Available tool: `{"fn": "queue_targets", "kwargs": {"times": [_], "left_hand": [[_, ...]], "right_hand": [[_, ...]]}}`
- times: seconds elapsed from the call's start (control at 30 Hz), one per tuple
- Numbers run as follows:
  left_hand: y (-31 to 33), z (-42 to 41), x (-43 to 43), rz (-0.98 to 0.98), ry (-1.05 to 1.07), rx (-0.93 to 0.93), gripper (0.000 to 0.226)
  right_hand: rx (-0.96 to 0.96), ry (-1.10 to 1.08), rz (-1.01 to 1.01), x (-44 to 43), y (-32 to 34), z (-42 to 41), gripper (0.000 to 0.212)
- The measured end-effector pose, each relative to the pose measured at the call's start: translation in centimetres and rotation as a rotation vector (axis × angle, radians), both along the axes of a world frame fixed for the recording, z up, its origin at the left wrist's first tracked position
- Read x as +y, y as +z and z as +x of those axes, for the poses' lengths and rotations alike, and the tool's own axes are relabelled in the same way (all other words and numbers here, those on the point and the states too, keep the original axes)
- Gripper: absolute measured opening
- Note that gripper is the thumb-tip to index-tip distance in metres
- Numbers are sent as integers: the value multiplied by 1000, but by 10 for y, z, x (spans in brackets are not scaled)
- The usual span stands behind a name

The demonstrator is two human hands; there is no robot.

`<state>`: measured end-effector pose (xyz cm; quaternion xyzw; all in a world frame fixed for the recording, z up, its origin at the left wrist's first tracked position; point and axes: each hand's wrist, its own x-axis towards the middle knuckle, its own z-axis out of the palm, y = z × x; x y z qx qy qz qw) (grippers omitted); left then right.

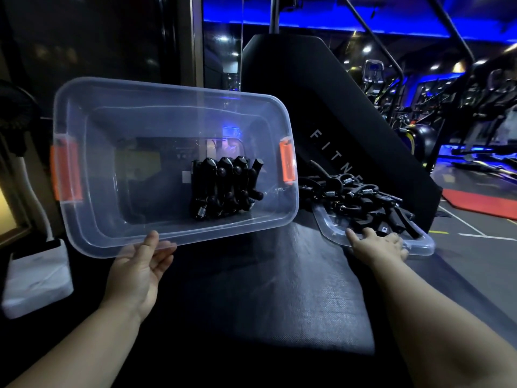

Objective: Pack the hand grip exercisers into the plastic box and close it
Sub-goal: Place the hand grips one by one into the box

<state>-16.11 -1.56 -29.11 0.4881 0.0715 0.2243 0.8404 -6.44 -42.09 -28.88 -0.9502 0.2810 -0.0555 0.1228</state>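
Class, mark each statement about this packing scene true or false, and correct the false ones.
1. The plastic box already holds some hand grip exercisers. True.
2. The lid is clipped onto the box. False: it lies apart, under the loose pile of exercisers.
3. The left hand holds the box's near rim. True.
4. The box's latches are green. False: they are orange.
5. The right hand grips the box. False: it reaches toward the pile.

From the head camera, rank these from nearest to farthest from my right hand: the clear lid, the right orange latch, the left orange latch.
From the right hand:
1. Clear lid, under the fingers.
2. Right orange latch, on the box's near end, up-left.
3. Left orange latch, on the box's far end.
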Motion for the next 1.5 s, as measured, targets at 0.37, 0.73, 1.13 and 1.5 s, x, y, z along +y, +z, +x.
{"fn": "queue_targets", "kwargs": {"times": [0.37, 0.73, 1.13, 1.5], "left_hand": [[1, -1, -1, 0, -3, -2, 21], [3, -2, -1, 8, -2, 11, 20], [6, -7, -2, -8, -28, 28, 17], [5, -5, -1, -24, -46, 18, 18]], "right_hand": [[-42, 40, 97, -6, 5, -5, 80], [-86, 90, 132, -9, 0, -17, 66], [-52, 106, 84, 0, 5, -74, 62], [-1, 137, 55, 3, 8, -98, 61]]}}
